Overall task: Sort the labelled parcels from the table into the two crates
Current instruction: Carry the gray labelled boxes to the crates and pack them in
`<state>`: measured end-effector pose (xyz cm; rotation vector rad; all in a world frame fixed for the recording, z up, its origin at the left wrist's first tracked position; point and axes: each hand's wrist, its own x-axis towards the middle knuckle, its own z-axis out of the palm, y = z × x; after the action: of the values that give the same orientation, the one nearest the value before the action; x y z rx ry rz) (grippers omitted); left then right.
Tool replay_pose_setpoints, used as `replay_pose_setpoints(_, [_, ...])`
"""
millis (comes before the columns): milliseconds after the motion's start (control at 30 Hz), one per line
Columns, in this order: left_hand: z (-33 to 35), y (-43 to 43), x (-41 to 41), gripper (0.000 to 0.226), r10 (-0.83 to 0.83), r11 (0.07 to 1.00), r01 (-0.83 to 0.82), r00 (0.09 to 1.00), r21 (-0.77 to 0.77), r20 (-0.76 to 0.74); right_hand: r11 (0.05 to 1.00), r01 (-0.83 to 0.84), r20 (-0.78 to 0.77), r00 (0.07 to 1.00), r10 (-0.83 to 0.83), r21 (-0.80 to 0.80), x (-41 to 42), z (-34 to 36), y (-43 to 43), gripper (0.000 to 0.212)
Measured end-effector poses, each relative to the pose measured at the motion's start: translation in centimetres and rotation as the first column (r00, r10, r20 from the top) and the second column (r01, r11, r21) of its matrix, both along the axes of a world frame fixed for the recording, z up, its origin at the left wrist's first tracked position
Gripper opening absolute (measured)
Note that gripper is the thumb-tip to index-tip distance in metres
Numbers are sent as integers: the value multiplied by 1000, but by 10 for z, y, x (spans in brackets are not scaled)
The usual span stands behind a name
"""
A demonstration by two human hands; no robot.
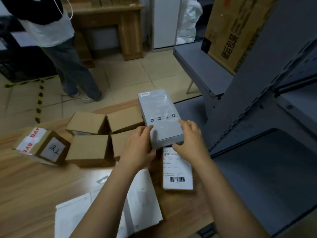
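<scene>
White mailers [106, 212] are lying nearest on the wooden table [34, 186] while a person's left hand [139, 146] and right hand [190, 138] are clamping the near end of a grey box [161, 109], thumbs beneath, seemingly raising it off the barcoded parcel [178, 170] beside the cardboard boxes [89, 148] for sorting.

Boxes [88, 149] clustered left on surface [34, 186]; long box [159, 107] right of them; packet [177, 170] before it; mailers [142, 194] nearest; rack [257, 83] right.

Print on white parcel [177, 167] is unreadable; top edge crops bystander [51, 30]
</scene>
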<state>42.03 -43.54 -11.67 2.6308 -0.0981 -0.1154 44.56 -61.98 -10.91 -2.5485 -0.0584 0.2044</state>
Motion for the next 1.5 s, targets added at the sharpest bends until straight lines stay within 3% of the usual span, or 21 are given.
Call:
replay_pose_setpoints(200, [-21, -5, 28, 112, 39, 989, -58, 989, -136, -140, 990, 46, -175, 984, -22, 130, 37, -23, -10, 113])
replay_pose_setpoints(333, [-23, -13, 32, 116, 75, 972, -108, 984, -209, -161, 970, 78, -207, 978, -29, 232, 43, -39, -12, 87])
replay_pose_setpoints(467, [-27, -15, 27, 117, 98, 957, -130, 986, -259, -134, 934, 77, -202, 979, -5, 349, 38, -41, -12, 88])
replay_pose_setpoints(733, [-2, -5, 16, 113, 142, 928, -106, 987, -358, 76, 899, 36, -41, 999, -20, 437, 24, -8, 5, 88])
replay_pose_setpoints(1033, [62, 58, -37, 119, 311, 912, -188, 895, -364, 318, 816, -136, 174, 984, 44, 562, -19, 57, 81, 91])
replay_pose_setpoints(1333, [95, 190, -162, 122, 514, 851, -373, 737, -369, 439, 720, -393, 287, 918, 273, 572, -105, 88, 230, 95])
replay_pose_setpoints(1500, [74, 261, -245, 115, 631, 775, -507, 664, -379, 402, 642, -501, 268, 862, 430, 581, -166, 68, 311, 91])
